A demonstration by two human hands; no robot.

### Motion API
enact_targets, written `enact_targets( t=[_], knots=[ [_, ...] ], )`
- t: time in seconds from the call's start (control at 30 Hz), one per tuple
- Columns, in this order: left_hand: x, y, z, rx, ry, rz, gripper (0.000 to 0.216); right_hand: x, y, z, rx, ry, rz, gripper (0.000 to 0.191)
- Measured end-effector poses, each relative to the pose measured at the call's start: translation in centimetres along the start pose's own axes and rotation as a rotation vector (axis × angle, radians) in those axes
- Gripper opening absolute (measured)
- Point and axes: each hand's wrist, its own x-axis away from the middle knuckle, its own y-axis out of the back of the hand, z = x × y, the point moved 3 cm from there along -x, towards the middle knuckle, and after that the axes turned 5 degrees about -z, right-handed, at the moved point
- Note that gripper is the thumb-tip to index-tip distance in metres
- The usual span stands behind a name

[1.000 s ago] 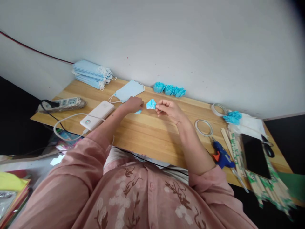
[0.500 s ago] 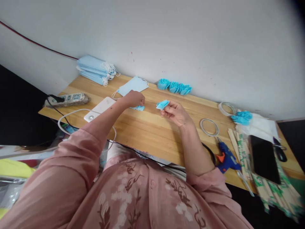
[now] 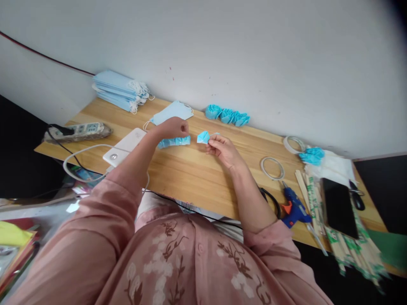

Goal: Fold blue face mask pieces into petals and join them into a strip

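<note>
My right hand (image 3: 222,149) pinches a small folded light-blue piece (image 3: 202,137) of thin sheet between thumb and fingertips, above the table. To its left, my left hand (image 3: 173,128) is curled closed with its back towards me; whatever its fingers may hold is hidden. Just below that hand a pleated light-blue strip (image 3: 174,142) shows, and I cannot tell whether the hand touches it. Behind my left hand lies a flat blue face mask (image 3: 173,112) with white ear loops. Several blue rosettes (image 3: 227,115) sit in a row by the wall.
On the left are a stack of masks (image 3: 117,90), a power strip (image 3: 79,132) and a white power bank (image 3: 122,148) with a cable. To the right lie two tape rolls (image 3: 272,168), a blue glue gun (image 3: 295,207), wrapped chopsticks (image 3: 352,250) and a phone (image 3: 339,207).
My right hand has moved left, and the folded piece now shows a flatter, wider face. My left hand has shifted slightly left, leaving more of the pleated strip visible. The view has shifted a little.
</note>
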Motion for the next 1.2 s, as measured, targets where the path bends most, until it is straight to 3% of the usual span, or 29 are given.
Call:
enact_targets(
  t=[0.33, 0.57, 1.2],
  knots=[
    [0.6, -1.4, -1.4, 0.403, 0.008, -0.095, 0.020, -0.1, -0.1, -0.7, 0.094, -0.060, -0.040, 0.025],
    [1.0, -1.6, -1.0, 0.485, 0.023, -0.199, 0.022, 0.1, -0.7, -1.0, 0.073, -0.127, -0.041, 0.026],
    [1.4, -1.4, -1.5, 0.532, -0.004, -0.204, 0.022, 0.0, -0.8, -1.6, 0.093, -0.089, -0.091, 0.022]
  ],
)
